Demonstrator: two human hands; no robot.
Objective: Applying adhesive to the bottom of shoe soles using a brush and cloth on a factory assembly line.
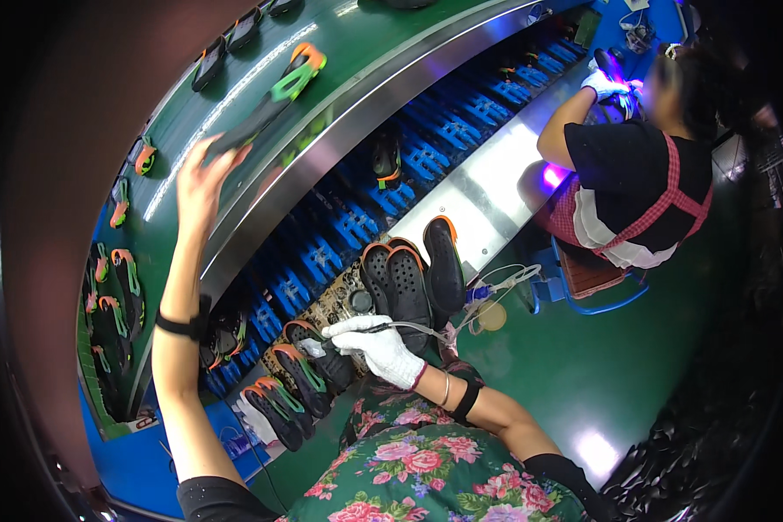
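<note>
Right now, your bare left hand (198,187) is hanging over the green conveyor belt (357,52), its fingers apparently clamping the near end of a black shoe (254,126) with orange and green parts. That shoe is blurring, so you cannot tell whether it is touching the belt or hanging just above it. Your white-gloved right hand (378,352) is gripping a slim tool (378,328), its fingers curling together around it, and a grey cable (422,329) is running off toward the right.

As for how far along the work is looking, you are dealing with a batch that is lying in two places. Several orange-and-green shoes (123,270) are already resting on the belt at your left, while one more is sitting in your left hand. Nearer to you, by the stained worktop (329,306), perforated shoes (409,283) with orange rims are standing just beyond the gloved hand, and green-strapped shoes (304,378) are lining up to its left. Judging by their number, a fair share is seeming to be left on this side, though the view is not showing which of them are needing more handling. Off to your right, a co-worker (631,165) is holding a dark item (607,63) near a purple light
</note>
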